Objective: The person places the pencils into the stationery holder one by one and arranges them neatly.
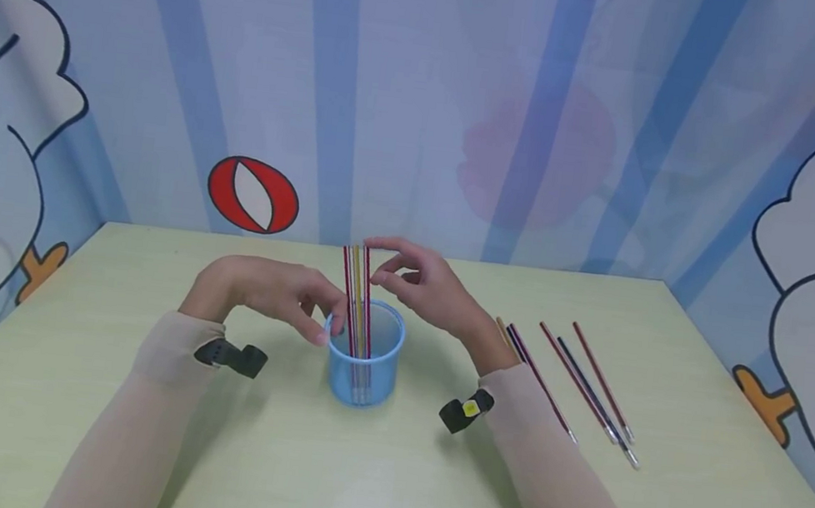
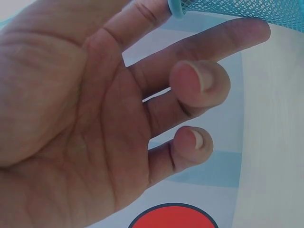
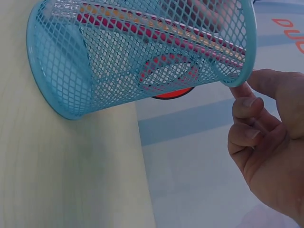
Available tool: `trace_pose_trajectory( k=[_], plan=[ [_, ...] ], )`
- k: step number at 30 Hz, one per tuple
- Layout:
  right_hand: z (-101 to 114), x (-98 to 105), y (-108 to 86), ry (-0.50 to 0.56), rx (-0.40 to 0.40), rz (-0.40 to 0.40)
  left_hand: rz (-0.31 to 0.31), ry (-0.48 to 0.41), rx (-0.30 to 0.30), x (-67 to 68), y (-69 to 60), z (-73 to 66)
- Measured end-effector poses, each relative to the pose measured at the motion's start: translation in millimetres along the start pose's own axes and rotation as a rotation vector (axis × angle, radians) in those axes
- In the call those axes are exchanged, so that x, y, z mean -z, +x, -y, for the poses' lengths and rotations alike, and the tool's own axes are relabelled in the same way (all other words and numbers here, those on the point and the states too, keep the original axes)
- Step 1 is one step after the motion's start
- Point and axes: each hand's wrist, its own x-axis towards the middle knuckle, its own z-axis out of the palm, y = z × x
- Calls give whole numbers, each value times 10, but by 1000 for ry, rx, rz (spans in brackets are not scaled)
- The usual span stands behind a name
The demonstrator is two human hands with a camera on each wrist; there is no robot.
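A: 2 beige sleeves [image 1: 107, 438] nearest, smooth cloth, each w/ 1 black wrist device [image 1: 237, 357] at the cuff. Past them?

B: 1 light-blue cup [image 1: 341, 376], round, upright on the pale table [image 1: 321, 479], mouth up. R wrist view shows its wall's fine mesh w/ a smooth rim.

A: How many in it?

B: At least 3 sticks [image 1: 358, 303]: red, yellow, red, w/ silvery bits betw. Bunched, so can't give an exact no. Plus at least 5 loose sticks [image 1: 578, 383] on the tabletop, right of the cup, part hidden by the R sleeve.

A: Shape, direction?

B: All thin, straight. Cup bunch: long axis near vertical, tops leaning a bit left in the head view, well above the rim. Loose lot: long axes slant, far left to near right, silvery ends toward near right.

A: Hands?

B: 2, bare. L hand [image 1: 278, 290] at the cup's left rim, fingers bent & apart; can't tell if it pinches the rim. R hand [image 1: 423, 281] by the stick tops: index stretched toward them, thumb lower w/ a gap betw., other fingers bent. Can't tell if the index tip touches.

A: Behind?

B: 1 backdrop [image 1: 427, 80], blue-striped, w/ 1 red oval [image 1: 283, 200].
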Motion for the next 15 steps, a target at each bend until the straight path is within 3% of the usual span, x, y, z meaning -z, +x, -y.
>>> trace_pose_trajectory(
  k=[8, 15],
  plan=[
    [13, 8, -24, -38, -34, 131, 0, 12, 10, -3, -8, -18],
    [60, 65, -52, -110, -25, 173, -2, 1, 4, -8, -5, -3]
  ],
)
